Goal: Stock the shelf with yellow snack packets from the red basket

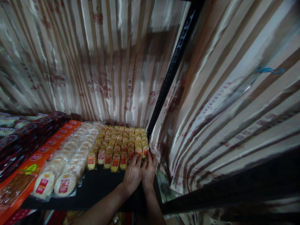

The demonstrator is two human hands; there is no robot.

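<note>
Several rows of small yellow wrapped snack cakes (115, 161) with red labels stand close together on a dark shelf (93, 187). My left hand (133, 172) is at the front right of these rows, its fingers closed around a snack cake (138, 150). Right beside it, my right hand (149, 168) grips the snack cake at the right end (145, 150). The two hands nearly touch each other. My fingers partly cover the packs they hold, and dim light blurs the details.
Left of the cakes lie two rows of round white wrapped biscuits (65, 184), an orange snack packet (29, 168) and dark red packets (28, 140). A black metal post (172, 68) rises behind the right corner. Pleated printed sheeting (105, 56) hangs behind and to the right.
</note>
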